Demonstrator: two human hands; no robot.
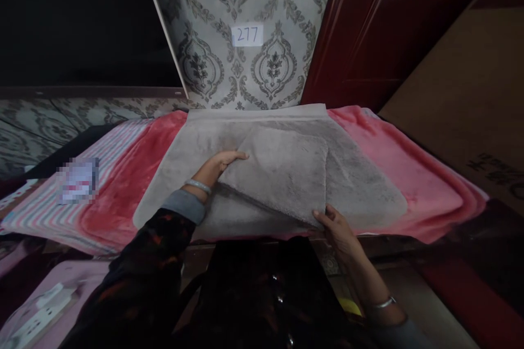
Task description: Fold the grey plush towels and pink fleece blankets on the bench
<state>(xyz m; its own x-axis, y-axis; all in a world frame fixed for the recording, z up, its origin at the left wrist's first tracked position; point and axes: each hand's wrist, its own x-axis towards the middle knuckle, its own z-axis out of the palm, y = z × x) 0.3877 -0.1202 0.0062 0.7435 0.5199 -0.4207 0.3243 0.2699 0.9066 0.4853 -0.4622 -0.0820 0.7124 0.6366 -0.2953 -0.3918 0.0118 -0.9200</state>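
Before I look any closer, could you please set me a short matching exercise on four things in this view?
1. Right hand
2. Card
3. Power strip
4. Screen

A. On the patterned wall
B. Black, at upper left
C. At a corner of the grey cloth
D. White, on a pink surface

Pairs: 1-C, 2-A, 3-D, 4-B
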